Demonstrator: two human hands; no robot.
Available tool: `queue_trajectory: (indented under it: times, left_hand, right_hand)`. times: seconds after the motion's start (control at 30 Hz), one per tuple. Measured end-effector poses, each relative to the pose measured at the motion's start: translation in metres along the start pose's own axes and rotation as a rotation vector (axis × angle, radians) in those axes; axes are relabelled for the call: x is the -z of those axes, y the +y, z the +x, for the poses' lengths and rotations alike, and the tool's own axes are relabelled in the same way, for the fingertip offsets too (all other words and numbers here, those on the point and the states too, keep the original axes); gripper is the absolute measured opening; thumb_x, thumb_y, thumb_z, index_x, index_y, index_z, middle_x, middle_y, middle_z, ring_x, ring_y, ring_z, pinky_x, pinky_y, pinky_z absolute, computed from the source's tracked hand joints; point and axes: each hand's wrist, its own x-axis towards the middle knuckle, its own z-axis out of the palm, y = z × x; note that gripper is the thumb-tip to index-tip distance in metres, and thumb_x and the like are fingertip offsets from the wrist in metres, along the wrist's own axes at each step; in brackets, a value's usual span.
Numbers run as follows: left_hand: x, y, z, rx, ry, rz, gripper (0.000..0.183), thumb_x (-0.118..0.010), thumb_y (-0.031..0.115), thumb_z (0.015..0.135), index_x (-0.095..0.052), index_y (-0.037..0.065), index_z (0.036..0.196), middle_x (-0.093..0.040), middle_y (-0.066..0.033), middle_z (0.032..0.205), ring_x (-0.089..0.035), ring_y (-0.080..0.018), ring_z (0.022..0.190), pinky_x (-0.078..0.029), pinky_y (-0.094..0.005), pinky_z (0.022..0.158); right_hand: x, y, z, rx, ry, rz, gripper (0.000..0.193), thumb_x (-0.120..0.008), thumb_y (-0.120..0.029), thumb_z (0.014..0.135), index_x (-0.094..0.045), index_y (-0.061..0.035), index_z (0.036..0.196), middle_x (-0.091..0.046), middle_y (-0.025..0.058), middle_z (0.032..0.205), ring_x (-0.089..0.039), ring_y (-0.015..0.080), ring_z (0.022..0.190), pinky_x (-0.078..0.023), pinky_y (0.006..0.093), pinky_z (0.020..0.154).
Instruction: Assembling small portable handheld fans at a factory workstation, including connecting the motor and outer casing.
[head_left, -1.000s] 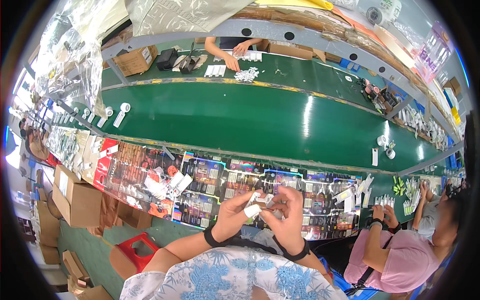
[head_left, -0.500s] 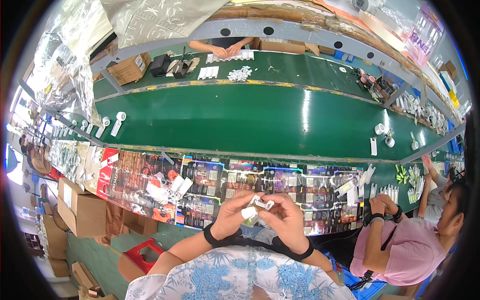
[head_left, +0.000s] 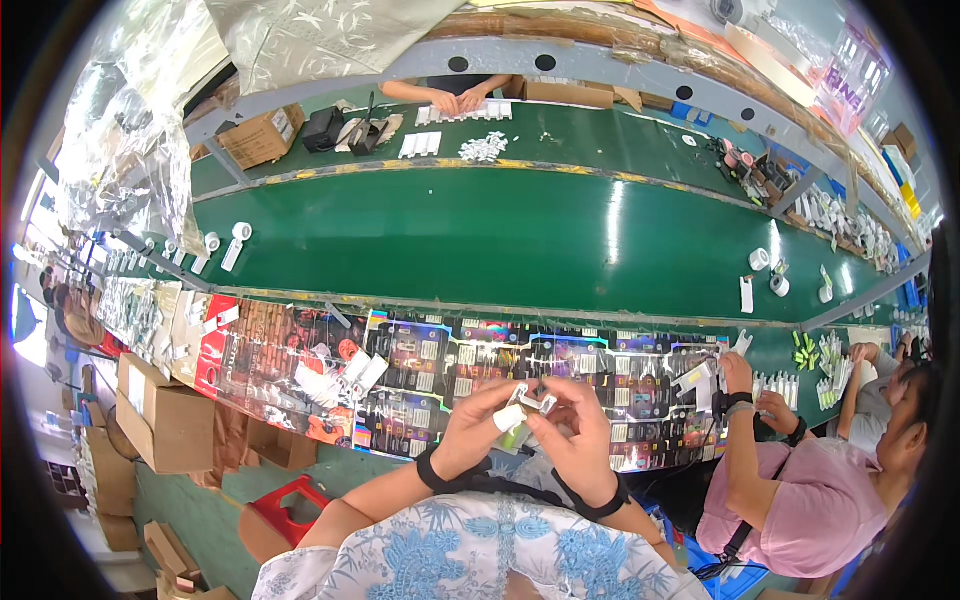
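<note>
A small white plastic part [head_left: 536, 404] with a notched top is held up between both hands, above the near edge of the worktop. My left hand [head_left: 465, 432] is closed on its left side, and a white wrap [head_left: 509, 417] covers the thumb. From the other side my right hand [head_left: 573, 432] grips the same part with thumb and fingers. Just below it, close to the left thumb, shows a yellow-green piece [head_left: 512, 438]; whether it is joined to the white part I cannot tell. Both wrists wear black bands.
Printed sheets [head_left: 480, 362] cover the worktop. White parts [head_left: 364, 372] lie to the left, others [head_left: 695, 378] to the right. Beyond runs a green conveyor [head_left: 420, 235] carrying white items. A co-worker in pink [head_left: 815, 510] sits close on the right. A red stool [head_left: 290, 508] stands lower left.
My hands have shifted slightly to the right and tilted the white part. The co-worker's hands have parted, one reaching toward the white parts on the worktop.
</note>
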Motion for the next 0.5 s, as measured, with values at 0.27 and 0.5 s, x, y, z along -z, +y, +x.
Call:
queue_trajectory:
  times: [0.27, 0.5]
  left_hand:
    - [-0.005, 0.021, -0.001, 0.233, -0.03, -0.008, 0.045, -0.056, 0.003, 0.084, -0.045, 0.002, 0.128, -0.057, -0.0075, 0.115, -0.053, -0.0113, 0.099, -0.044, -0.0264, 0.084]
    - [-0.009, 0.019, -0.002, 0.05, -0.056, 0.401, 0.048, -0.051, 0.002, 0.083, -0.041, 0.001, 0.13, -0.057, -0.0177, 0.114, -0.057, -0.0238, 0.1, -0.044, -0.031, 0.084]
  right_hand:
    - [0.013, 0.009, 0.007, 0.538, -0.006, -0.714, 0.023, -0.072, -0.004, 0.069, -0.064, -0.0078, 0.09, -0.056, 0.008, 0.095, -0.055, 0.0223, 0.08, -0.046, 0.0306, 0.065]
    - [0.007, 0.02, 0.001, 0.454, 0.008, -0.65, 0.019, -0.071, -0.003, 0.069, -0.063, -0.0061, 0.086, -0.062, 0.0087, 0.083, -0.059, 0.0259, 0.074, -0.047, 0.0336, 0.064]
